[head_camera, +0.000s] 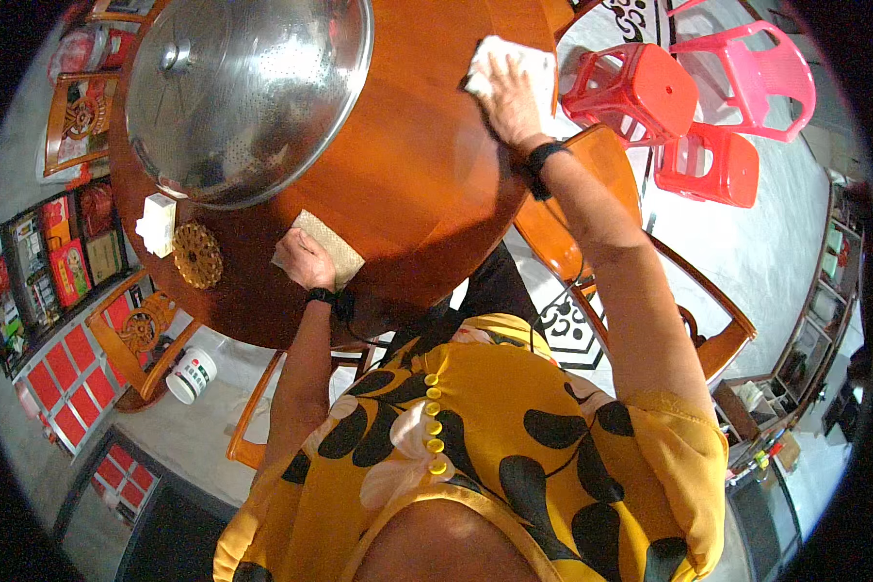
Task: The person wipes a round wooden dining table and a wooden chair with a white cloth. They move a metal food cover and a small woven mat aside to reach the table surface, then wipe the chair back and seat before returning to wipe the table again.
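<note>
My right hand [511,102] lies spread over a white cloth [496,54], pressing it to the right edge of a round, reddish-brown wooden table [415,131]. Nearer to my body, my left hand [305,260] has its fingers curled on a beige, woven-looking mat [335,244] at the tabletop; part of the mat is hidden under the hand. A large, perforated metal dome cover [254,94] with a knob stands on the table, beyond my left hand. Left of that hand are a round, brown openwork trivet [197,256] and a small white box [158,224] with tissue-like material sticking out.
Wooden chairs stand around the table, one carved chair [142,327] at left and another chair seat [604,167] close under my right arm. Red plastic stools [662,87] and a pink plastic chair [764,76] are at right. A white bucket [191,375] sits on the floor at left.
</note>
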The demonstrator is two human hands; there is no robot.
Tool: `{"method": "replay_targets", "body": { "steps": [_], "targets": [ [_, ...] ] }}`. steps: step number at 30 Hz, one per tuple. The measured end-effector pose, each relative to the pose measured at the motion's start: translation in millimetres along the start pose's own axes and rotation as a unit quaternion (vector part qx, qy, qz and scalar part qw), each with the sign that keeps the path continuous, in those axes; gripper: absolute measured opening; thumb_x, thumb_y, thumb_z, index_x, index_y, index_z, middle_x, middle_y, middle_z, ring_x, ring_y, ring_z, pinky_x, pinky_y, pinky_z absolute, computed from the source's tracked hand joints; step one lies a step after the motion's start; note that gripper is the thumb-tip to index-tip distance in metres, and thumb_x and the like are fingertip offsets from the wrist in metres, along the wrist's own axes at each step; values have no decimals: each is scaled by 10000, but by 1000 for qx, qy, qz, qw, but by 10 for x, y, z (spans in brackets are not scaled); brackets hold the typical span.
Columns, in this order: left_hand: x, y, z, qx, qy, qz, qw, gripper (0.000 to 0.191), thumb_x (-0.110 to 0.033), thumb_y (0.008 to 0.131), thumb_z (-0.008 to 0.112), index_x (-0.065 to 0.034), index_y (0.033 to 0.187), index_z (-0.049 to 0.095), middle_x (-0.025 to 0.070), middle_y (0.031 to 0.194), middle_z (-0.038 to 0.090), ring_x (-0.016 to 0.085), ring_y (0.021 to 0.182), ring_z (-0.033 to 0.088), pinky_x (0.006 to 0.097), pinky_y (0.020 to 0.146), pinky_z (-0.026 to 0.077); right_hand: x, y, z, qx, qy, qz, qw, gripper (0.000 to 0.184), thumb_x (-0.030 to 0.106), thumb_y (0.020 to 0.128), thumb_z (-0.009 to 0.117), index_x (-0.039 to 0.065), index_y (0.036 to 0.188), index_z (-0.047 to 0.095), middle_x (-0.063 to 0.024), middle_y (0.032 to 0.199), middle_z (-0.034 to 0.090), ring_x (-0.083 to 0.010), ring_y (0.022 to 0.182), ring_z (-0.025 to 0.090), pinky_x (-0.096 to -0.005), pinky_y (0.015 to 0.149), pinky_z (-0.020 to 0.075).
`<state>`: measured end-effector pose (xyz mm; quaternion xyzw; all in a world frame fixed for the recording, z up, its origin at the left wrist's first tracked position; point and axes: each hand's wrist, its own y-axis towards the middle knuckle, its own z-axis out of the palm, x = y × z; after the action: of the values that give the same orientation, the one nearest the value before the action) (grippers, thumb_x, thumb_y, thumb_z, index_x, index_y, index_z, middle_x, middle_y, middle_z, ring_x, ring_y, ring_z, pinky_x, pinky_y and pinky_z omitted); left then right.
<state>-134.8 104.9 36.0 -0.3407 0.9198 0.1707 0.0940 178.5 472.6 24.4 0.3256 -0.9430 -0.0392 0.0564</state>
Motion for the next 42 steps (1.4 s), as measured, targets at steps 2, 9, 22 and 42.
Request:
{"method": "replay_targets", "body": {
  "steps": [2,9,22,42],
  "targets": [
    [-14,13,-24,16,4,6,1000,233,-270,1016,507,-57,1073,580,205,1037,591,414,1035,548,525,920,428,397,-329,-104,30,5,-30,999,605,392,1019,521,181,1567,377,-101,1631,328,-395,1504,253,-564,1200,250],
    [-84,19,-45,-16,-14,-15,1000,258,-279,1026,514,-37,1054,603,192,1051,596,407,1010,567,509,907,443,1472,-1458,-434,109,90,-148,979,691,411,965,568,136,1567,367,-126,1644,297,-381,1514,242,-548,1221,216],
    [-89,13,-63,23,-33,-34,999,202,-221,1021,535,-35,1090,571,201,1039,557,407,1036,542,504,918,437,2219,-2666,-491,226,270,-210,912,629,360,1004,503,127,1570,359,-142,1687,180,-399,1534,202,-581,1225,192],
    [-114,68,-26,-61,-23,30,997,202,-199,1010,538,-9,984,604,193,947,594,400,877,575,494,766,476,554,-70,-177,45,40,2,998,613,440,1053,420,244,1614,271,-121,1679,217,-401,1538,178,-596,1224,178]
  ]
}}
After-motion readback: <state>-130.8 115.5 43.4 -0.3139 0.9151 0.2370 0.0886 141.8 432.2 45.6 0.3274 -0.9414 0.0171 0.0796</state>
